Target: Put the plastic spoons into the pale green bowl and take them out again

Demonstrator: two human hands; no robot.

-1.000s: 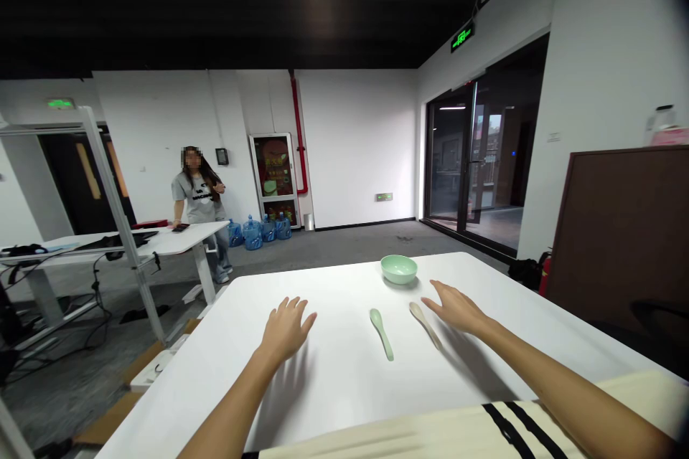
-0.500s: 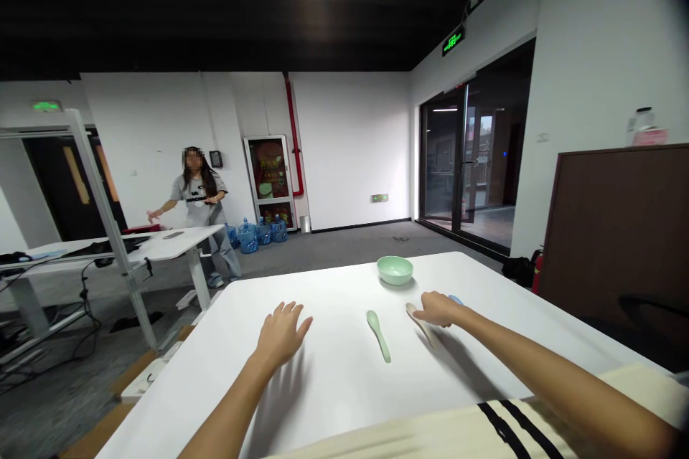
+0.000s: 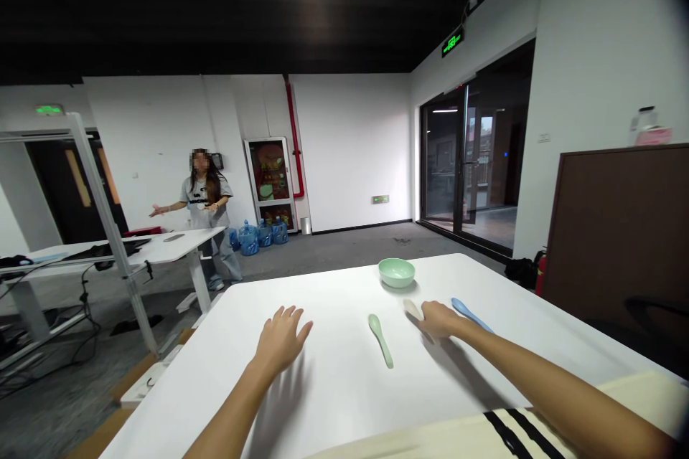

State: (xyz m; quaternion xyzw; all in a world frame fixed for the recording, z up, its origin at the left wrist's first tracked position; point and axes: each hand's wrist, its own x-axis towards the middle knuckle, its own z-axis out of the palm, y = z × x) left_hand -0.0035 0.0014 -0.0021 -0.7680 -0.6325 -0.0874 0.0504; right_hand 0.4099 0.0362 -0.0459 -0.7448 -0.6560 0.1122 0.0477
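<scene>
My left hand (image 3: 280, 341) lies flat on the white table (image 3: 334, 401), fingers spread, holding nothing. My right hand (image 3: 438, 320) is curled over the handle of a beige spoon (image 3: 412, 308), whose bowl end sticks out to the left of my fingers. A green spoon (image 3: 380, 339) lies between my hands. Just right of my right hand lies a blue spoon (image 3: 468, 313). A pale green bowl (image 3: 397, 272) stands farther back on the table.
Another person (image 3: 207, 211) stands at a second white desk (image 3: 134, 247) at the back left, arms out. A metal frame (image 3: 102, 215) stands on the left. A dark brown cabinet (image 3: 619, 229) is on the right. Water bottles (image 3: 258, 235) line the far wall.
My right hand went from open beside the beige spoon to closed over its handle. The blue spoon came into view beside it. My left hand stayed flat. The other person raised their arms.
</scene>
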